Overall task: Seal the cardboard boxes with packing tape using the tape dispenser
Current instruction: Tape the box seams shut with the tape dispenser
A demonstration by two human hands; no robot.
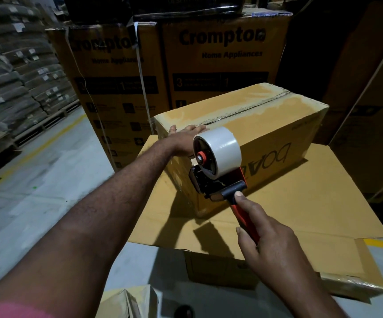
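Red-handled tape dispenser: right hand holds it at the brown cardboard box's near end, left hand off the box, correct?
No: head view shows the left hand resting on top of the brown cardboard box; right hand and red-handled tape dispenser are as stated.

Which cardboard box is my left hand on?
The small boAt box atop the flat carton; the left hand rests on its top edge. Tall Crompton boxes stand behind.

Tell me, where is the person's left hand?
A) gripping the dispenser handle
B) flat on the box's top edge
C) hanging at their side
B: the left hand lies with straight fingers on the top edge of the cardboard box; the right hand grips the tape dispenser.
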